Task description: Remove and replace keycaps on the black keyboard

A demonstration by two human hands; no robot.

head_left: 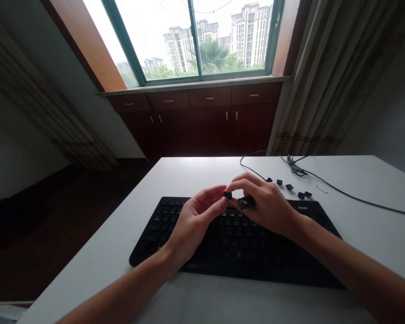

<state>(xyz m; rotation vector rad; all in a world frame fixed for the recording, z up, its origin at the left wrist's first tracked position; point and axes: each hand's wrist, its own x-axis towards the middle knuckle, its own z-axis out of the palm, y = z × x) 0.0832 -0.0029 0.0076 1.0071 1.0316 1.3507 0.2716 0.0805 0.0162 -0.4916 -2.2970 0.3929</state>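
Above the back part of a black keyboard (pixel 236 265), my left hand (pixel 193 222) pinches a small black keycap (pixel 227 195) between thumb and fingertips. My right hand (pixel 272 204) is closed around a small dark tool (pixel 245 202) with a greyish end; its exact kind is not clear. The right index fingertip also touches the keycap from above. Several loose black keycaps (pixel 289 187) lie on the table behind the keyboard, to the right of my hands. Both forearms cross over the keyboard and hide part of its keys.
A black cable (pixel 344 191) with a bundled loop runs over the white table (pixel 195 173) to the right. Near the keycaps lies a thin bent wire (pixel 321 189). Beyond the table's far edge stand dark red cabinets (pixel 195 130) under a window.
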